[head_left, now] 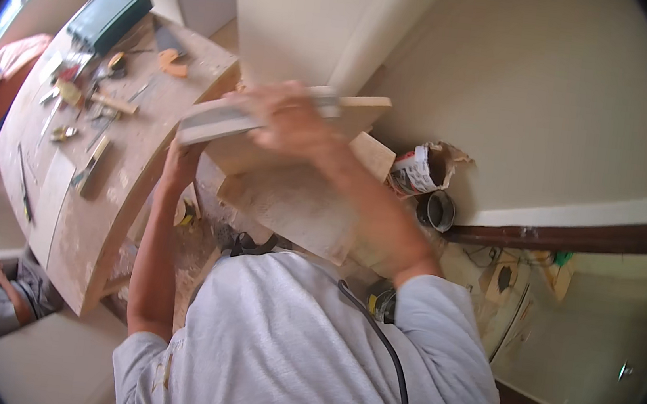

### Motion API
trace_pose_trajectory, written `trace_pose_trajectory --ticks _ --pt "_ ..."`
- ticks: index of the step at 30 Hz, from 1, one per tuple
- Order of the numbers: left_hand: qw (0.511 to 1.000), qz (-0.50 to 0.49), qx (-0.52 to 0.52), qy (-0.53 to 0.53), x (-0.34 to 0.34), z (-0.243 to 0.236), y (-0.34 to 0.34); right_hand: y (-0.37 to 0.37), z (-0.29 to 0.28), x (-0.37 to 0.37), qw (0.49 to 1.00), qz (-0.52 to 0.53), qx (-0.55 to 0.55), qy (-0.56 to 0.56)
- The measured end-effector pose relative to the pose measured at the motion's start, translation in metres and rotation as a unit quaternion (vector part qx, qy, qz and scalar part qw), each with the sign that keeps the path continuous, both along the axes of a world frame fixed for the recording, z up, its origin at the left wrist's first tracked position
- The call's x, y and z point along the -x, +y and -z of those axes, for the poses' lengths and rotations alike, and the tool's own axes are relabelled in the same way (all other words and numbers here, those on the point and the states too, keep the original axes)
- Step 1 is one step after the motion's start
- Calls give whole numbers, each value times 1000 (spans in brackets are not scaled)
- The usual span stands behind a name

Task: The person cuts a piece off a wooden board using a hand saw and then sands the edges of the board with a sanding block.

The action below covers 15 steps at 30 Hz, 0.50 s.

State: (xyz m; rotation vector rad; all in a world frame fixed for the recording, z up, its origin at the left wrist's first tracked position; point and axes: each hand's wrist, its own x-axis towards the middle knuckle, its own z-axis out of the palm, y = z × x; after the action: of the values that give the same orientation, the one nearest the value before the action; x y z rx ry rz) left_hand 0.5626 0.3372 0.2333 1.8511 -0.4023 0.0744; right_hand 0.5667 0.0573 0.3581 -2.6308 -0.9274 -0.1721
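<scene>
In front of my chest a pale wooden board [363, 112] is held on edge and tilted, its far right end rising. My left hand [180, 160] grips its left end from below, with the fingers partly hidden. Along the upper edge of the board lies a long, flat grey bar-shaped tool [221, 123], blurred, so its exact kind is unclear. My right hand [289, 121], smeared by motion, is closed over the middle of this tool. Beneath the board sits a dusty, light-coloured wooden surface [290, 210].
A wooden workbench [131, 172] on the left bears a green case [110, 18], an orange-handled saw [172, 63], a hammer [115, 103] and a brush [92, 165]. A torn bucket [416, 173] and a dark tin [437, 210] stand right. Another person [14, 294] is at lower left.
</scene>
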Motion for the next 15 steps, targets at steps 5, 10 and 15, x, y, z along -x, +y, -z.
trace_pose_trajectory --ticks 5,10,15 --pt "997 -19 35 64 -4 6 2 -25 -8 5 1000 17 -11 10" --pt "996 10 71 45 0 9 -1 -176 -30 11 983 176 -6 48" --pt "997 -20 60 44 7 4 -1 -189 -22 16 987 158 -23 22"
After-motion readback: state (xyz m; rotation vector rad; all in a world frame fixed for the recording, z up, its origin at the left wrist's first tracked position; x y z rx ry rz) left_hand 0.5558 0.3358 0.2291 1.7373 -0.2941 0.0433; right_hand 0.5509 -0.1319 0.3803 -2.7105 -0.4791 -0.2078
